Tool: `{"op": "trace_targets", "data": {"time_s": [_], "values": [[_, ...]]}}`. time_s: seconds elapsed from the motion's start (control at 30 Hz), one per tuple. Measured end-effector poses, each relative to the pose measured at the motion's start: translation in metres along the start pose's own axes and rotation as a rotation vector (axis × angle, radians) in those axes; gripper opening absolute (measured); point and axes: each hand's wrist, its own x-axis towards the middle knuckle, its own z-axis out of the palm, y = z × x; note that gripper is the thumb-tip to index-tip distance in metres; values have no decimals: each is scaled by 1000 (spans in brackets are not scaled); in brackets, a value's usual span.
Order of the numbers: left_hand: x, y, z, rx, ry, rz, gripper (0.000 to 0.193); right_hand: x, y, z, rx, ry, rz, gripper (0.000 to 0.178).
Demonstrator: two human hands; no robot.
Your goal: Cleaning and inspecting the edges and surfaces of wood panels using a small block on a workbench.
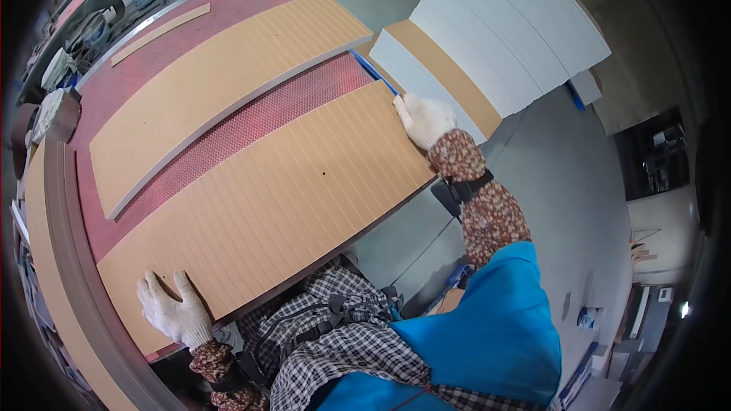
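Note:
A long tan board point(266, 190) with fine cross lines and a small dark hole lies in front of me on a red textured tabletop point(251, 118). My left hand point(173, 312), in a white knit glove, rests on its near left end with fingers spread. At the board's right end, my right hand point(425, 118), gloved the same way, has its fingers bent around the edge. Part of that grip is hidden. A blue strip point(373, 72) runs along the tabletop's edge just beyond those fingers. Parallel to this board lies a second tan board point(236, 68), farther off.
A thin tan strip point(160, 34) lies at the tabletop's far side. Brown rails point(72, 236) border the left end. White panels point(502, 30) and a tan-edged board point(442, 68) are stacked at the right. Grey floor point(533, 175) shows beyond my right arm.

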Motion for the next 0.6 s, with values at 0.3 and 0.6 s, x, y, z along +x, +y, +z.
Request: {"op": "trace_targets", "data": {"time_s": [0.3,0.6], "values": [[0,6,-8,31,-38,-43,62,87,-19,12,50,3,-12,46],[2,9,-8,10,-45,-43,62,6,9,9,-32,-30,-53,44]]}}
